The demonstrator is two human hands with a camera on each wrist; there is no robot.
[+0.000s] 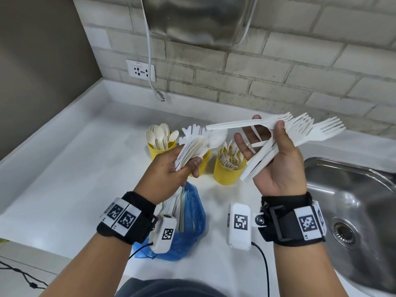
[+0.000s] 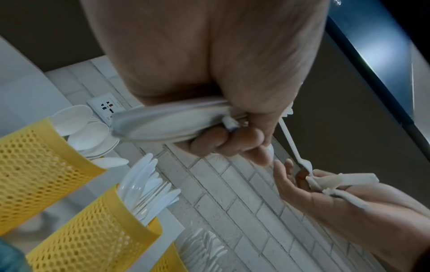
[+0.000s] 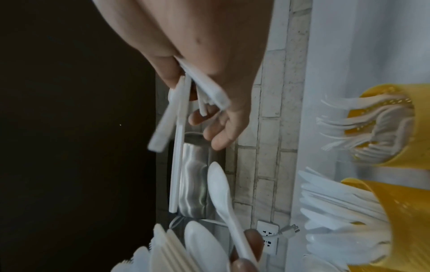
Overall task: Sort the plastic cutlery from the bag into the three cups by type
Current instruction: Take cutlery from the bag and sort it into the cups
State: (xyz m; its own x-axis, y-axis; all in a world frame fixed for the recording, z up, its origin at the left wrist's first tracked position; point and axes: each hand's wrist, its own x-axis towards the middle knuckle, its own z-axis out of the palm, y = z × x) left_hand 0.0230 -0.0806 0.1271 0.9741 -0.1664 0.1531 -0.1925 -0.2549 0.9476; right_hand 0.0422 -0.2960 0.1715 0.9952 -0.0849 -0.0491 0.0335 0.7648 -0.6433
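My left hand (image 1: 186, 166) grips a mixed bundle of white spoons and knives (image 1: 192, 146) above the cups; in the left wrist view its fingers (image 2: 232, 141) curl round the handles. My right hand (image 1: 263, 136) is palm up and holds several white forks (image 1: 304, 129), with the thumb pressed on them. Three yellow mesh cups stand behind: the left cup (image 1: 157, 153) holds spoons, the middle cup (image 1: 203, 163), half hidden by my left hand, holds knives (image 2: 144, 184), and the right cup (image 1: 229, 170) holds forks. The blue bag (image 1: 190, 228) lies under my left wrist with cutlery in it.
A steel sink (image 1: 353, 200) is set into the white counter (image 1: 75, 168) on the right. On the brick wall are a power outlet (image 1: 140, 70), a hanging cord with its plug (image 1: 159, 96) and a metal appliance (image 1: 199, 18). A cable (image 1: 265, 269) runs from my right wrist.
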